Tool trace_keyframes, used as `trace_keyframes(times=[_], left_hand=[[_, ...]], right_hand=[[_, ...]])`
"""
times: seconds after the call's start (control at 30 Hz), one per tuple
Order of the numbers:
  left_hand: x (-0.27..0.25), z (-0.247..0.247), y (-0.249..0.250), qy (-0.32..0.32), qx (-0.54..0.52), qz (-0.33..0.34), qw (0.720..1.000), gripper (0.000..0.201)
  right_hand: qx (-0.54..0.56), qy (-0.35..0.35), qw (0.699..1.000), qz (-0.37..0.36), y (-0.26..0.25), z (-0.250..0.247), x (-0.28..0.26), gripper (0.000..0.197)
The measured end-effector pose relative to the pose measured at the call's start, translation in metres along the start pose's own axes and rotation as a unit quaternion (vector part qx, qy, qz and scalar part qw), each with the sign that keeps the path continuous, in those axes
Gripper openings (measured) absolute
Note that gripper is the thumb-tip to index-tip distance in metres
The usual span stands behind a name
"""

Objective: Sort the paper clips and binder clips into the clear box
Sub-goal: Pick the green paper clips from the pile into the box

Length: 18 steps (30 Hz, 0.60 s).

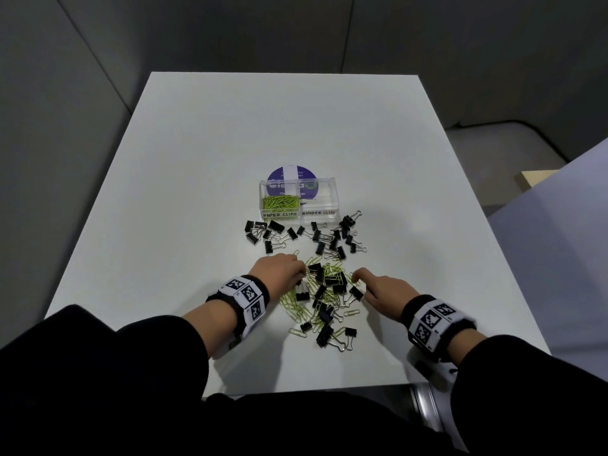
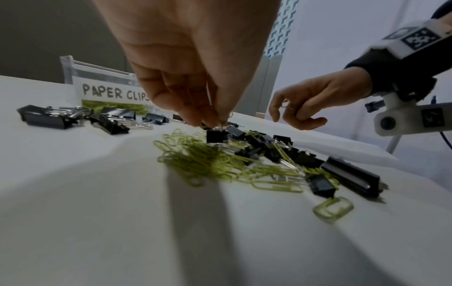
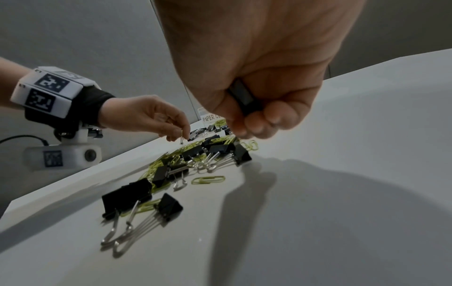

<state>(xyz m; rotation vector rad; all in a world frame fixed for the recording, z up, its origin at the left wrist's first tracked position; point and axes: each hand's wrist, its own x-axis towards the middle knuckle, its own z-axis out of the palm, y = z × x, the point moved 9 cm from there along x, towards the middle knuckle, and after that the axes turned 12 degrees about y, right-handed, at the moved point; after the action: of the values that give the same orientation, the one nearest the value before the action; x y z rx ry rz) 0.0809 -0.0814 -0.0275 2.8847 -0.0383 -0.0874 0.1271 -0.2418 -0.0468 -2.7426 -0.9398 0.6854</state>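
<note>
The clear box (image 1: 336,205) stands mid-table; its "PAPER CLIPS" half (image 1: 280,213) holds green paper clips and its "BINDER CLIPS" half (image 1: 319,212) looks bare. A row of black binder clips (image 1: 312,236) lies in front of it. Nearer me is a mixed pile (image 1: 324,291) of green paper clips and black binder clips. My left hand (image 2: 212,122) pinches the wire handle of a small binder clip (image 2: 216,136) at the pile's left edge. My right hand (image 3: 249,120), at the pile's right edge, has its fingers curled round a black binder clip (image 3: 242,98).
The white table (image 1: 197,192) has open surface to the left, right and beyond the box. A purple round disc (image 1: 291,174) lies behind the box. Grey walls surround the table, and a pale wooden edge (image 1: 533,179) shows at the right.
</note>
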Motion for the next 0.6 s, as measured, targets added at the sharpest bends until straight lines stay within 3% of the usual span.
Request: trace_keyframes(times=[0.2,0.37,0.47,0.6], left_hand=[[0.0,-0.001,-0.014,0.002,-0.047,-0.041,0.998,0.032],[-0.007,-0.001,-0.024,-0.002,-0.049,-0.065,0.997,0.031],[-0.014,0.001,-0.023,-0.007,-0.021,-0.041,0.999,0.031],[-0.015,0.0,-0.002,0.004,0.005,0.034,0.999,0.038]], right_hand=[[-0.009,0.006,1.0,-0.01,0.0,0.0,0.003,0.025],[-0.028,0.019,0.998,-0.06,-0.008,0.001,0.003,0.026],[-0.075,0.004,0.993,-0.089,-0.009,0.007,-0.001,0.035],[-0.075,0.02,0.992,-0.098,-0.011,0.01,-0.001,0.025]])
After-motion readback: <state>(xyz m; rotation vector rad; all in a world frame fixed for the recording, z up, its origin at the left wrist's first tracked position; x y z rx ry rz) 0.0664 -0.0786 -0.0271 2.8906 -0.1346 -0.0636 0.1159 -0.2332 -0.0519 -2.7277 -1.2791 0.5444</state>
